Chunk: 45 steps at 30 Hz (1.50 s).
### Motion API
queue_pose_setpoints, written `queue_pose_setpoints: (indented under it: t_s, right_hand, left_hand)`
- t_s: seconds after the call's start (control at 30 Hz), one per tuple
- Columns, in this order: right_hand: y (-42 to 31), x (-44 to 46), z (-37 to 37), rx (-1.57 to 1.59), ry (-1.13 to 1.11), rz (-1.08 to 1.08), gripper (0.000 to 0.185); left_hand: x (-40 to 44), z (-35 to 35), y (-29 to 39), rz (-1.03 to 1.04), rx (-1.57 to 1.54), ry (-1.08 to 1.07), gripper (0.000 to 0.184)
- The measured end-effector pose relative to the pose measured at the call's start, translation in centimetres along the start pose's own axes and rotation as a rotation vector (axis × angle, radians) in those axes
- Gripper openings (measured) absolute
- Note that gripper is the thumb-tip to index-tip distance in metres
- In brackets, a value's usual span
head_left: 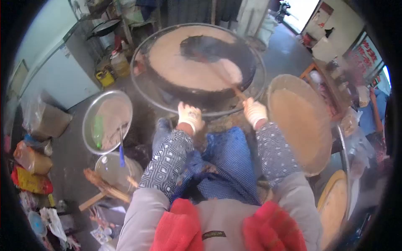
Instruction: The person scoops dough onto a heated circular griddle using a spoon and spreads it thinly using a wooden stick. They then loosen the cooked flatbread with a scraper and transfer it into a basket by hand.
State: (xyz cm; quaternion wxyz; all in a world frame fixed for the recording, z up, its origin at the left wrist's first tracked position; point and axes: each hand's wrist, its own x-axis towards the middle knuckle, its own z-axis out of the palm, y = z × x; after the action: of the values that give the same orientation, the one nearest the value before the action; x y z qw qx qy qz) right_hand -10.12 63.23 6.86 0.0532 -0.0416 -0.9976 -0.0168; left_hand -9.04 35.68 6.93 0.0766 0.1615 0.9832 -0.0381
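Note:
A large round griddle (167, 85) bears a spread layer of pale batter (167, 54), with a dark bare patch near its back middle. My right hand (255, 112), in a white glove, is closed round the handle of a wooden spreader (229, 82) that reaches over the batter. In front of the griddle's outer metal ring (163, 109), my left hand (190, 117), also gloved, is at the near edge; what its fingers hold, if anything, cannot be made out. Steam blurs part of the griddle.
At the right stands a large basin of brownish batter (299, 125). A metal bowl (87, 125) with powder, a green bottle (97, 131) and a blue-handled tool (122, 155) is at the left. Below it are a bucket (115, 167) and wood pieces (104, 186).

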Motion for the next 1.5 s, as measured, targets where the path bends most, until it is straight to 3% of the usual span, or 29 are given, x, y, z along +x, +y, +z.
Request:
queue_pose_setpoints:
  t_s: [0.1, 0.3, 0.37, 0.43, 0.57, 0.7, 0.8, 0.87, 0.93, 0.97, 1.07, 1.23, 1.33, 1.5]
  right_hand:
    - [2.1, 1.1, 1.7, 0.058, -0.06, 0.209, 0.036]
    - [0.9, 0.0, 0.4, 0.049, -0.114, 0.109, 0.039]
    - [2.0, 0.5, 0.2, 0.079, -0.091, 0.263, 0.037]
    - [2.3, 1.4, 0.5, 0.055, -0.026, 0.192, 0.037]
    - [0.4, -0.5, -1.1, -0.001, -0.137, 0.022, 0.038]
    - [3.4, 1.0, -0.1, 0.066, -0.072, 0.24, 0.037]
    - [2.0, 0.5, -1.2, 0.05, -0.056, 0.166, 0.038]
    - [1.2, 0.2, -0.4, -0.017, -0.132, 0.071, 0.038]
    - [2.6, 0.5, 1.3, 0.006, -0.119, 0.152, 0.039]
    - [3.3, 1.4, 1.7, 0.023, -0.102, 0.188, 0.039]
    - [3.5, 2.9, 1.7, 0.03, -0.041, 0.204, 0.04]
    - [2.2, 0.6, 0.3, -0.041, -0.139, 0.143, 0.04]
    - [3.5, 1.9, 1.1, 0.036, -0.08, 0.233, 0.039]
    - [0.6, -0.4, -0.8, -0.061, -0.117, 0.03, 0.041]
  left_hand:
    - [0.7, -0.4, 4.8, 0.061, -0.251, -0.064, 0.069]
    - [1.3, 1.0, 4.7, 0.08, -0.28, 0.016, 0.069]
    - [1.2, 1.0, 4.6, 0.082, -0.285, 0.02, 0.069]
    - [1.0, 1.1, 4.5, 0.074, -0.299, 0.048, 0.069]
    - [1.0, 1.8, 3.8, 0.073, -0.309, 0.086, 0.069]
    - [1.0, 1.3, 2.8, 0.046, -0.293, 0.009, 0.068]
    - [0.6, 1.6, 1.9, 0.042, -0.315, 0.065, 0.067]
    - [0.8, 2.7, 0.9, 0.07, -0.29, 0.226, 0.062]
    - [0.2, 3.7, 0.0, 0.093, -0.292, 0.405, 0.056]
    - [0.2, 3.3, -0.6, 0.082, -0.308, 0.28, 0.057]
    - [0.4, 3.1, -2.0, 0.029, -0.267, 0.185, 0.062]
    - [0.6, 4.5, -4.8, 0.014, -0.288, 0.301, 0.058]
    - [0.4, 3.2, -6.7, -0.039, -0.283, 0.158, 0.059]
    - [-0.4, 0.6, -3.4, -0.089, -0.226, 0.019, 0.068]
